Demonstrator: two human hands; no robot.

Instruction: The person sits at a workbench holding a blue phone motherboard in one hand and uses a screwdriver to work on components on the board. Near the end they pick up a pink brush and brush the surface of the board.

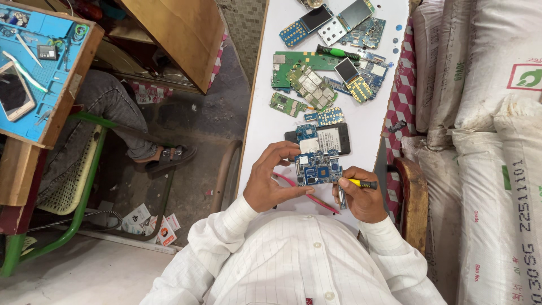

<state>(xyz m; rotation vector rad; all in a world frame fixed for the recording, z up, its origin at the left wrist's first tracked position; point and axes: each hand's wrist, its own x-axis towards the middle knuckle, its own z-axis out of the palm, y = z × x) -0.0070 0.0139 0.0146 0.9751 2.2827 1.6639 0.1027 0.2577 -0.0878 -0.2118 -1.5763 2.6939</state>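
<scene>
head view: two hands, left hand (270, 179) gripping one blue circuit board (318, 168), roughly ten boards (309, 85) beyond.

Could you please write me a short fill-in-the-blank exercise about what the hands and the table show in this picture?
1. The left hand holds a blue ____ by its edge.
2. The right hand grips a screwdriver with a ____ handle.
3. A pink stick lies on the ____ table.
4. Beside the table, a seated person's foot wears a ____.

Missing words: circuit board; yellow; white; sandal
</scene>
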